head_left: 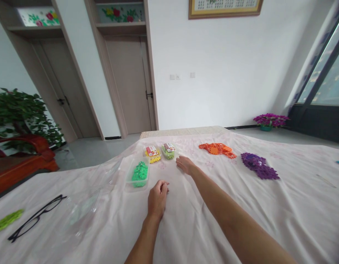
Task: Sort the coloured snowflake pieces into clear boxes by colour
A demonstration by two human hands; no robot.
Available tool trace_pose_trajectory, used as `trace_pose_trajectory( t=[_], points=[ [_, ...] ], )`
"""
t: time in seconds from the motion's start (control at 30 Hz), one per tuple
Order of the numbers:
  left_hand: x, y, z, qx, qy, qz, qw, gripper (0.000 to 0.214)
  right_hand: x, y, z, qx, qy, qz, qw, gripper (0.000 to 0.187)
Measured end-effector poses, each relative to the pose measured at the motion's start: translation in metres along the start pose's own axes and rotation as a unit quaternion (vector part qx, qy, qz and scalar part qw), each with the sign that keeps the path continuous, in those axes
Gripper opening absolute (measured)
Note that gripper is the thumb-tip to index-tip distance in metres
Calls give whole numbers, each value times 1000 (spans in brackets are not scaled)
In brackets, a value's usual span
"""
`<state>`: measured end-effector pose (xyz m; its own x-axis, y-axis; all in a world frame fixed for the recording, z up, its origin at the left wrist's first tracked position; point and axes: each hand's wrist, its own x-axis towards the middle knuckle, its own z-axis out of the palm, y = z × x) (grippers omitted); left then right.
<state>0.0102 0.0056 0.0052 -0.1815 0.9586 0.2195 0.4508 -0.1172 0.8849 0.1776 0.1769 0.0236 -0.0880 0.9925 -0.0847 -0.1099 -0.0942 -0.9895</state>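
Observation:
My left hand (157,198) rests on the cloth with its fingers curled in. Whatever may be inside that closed hand is hidden. Beside it on the left stands an open clear plastic box (129,179) holding green plastic snowflake pieces (140,173). My right hand (185,165) reaches farther out, fingers apart and pointing left, with nothing visible in them. Just left of those fingertips is a lidded clear box of light green pieces (168,154), its lid bearing a printed label. Next to that box sits a similar labelled one with yellow pieces (155,159).
Orange linked pieces (217,149) and purple linked pieces (259,165) lie to the right. On the left are black glasses (37,216), a clear plastic bag (84,209) and a yellow-green piece (7,220). A pale cloth (202,227) with folds covers the table.

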Motion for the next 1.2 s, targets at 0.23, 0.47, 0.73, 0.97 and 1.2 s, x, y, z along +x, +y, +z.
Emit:
trace_pose_trajectory(
  t=[0.23, 0.47, 0.73, 0.97, 1.2],
  points=[
    [1, -3, 2, 0, 4, 12, 1000, 27, -50, 7, -21, -191, -12, -72, 979, 31],
    [-2, -4, 0, 14, 19, 45, 999, 27, -143, 30, -90, -614, -80, -209, 757, 57],
    [-11, 8, -13, 68, 109, 104, 986, 25, -175, 32, -129, -653, -1, -188, 734, 57],
    [3, 32, -79, 341, 262, 126, 894, 50, -183, 20, -119, -635, 11, -180, 751, 51],
    [51, 24, -160, 516, 168, -94, 835, 59, -186, 19, -119, -628, 20, -184, 756, 50]
  ],
)
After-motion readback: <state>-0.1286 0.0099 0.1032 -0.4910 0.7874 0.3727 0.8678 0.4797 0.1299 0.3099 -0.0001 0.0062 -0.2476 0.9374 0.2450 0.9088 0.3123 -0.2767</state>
